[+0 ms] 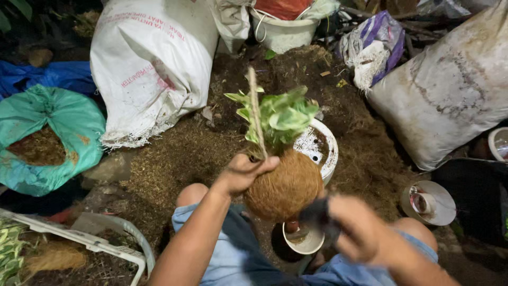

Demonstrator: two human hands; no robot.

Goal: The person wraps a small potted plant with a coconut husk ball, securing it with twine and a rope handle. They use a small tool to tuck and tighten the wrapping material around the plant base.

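My left hand (241,172) grips the top of a round ball of brown coconut fibre (286,188) with a green-and-white leafy plant (280,116) growing out of it. A thin stick (256,111) rises beside the plant. The ball hangs over my lap, above a small white cup (304,241) between my knees. Blurred with motion, my right hand (360,228) is just below and right of the ball, pinching something dark (317,214); what it is cannot be made out. A white plastic pot (325,148) with soil sits on the ground behind the ball.
Loose brown fibre and soil (180,159) cover the ground. A large white sack (153,63) lies at the back left, a grey sack (450,90) at the right, a green bag of fibre (47,137) at the left. A white lid (428,204) lies at the right, a white crate (84,241) at the lower left.
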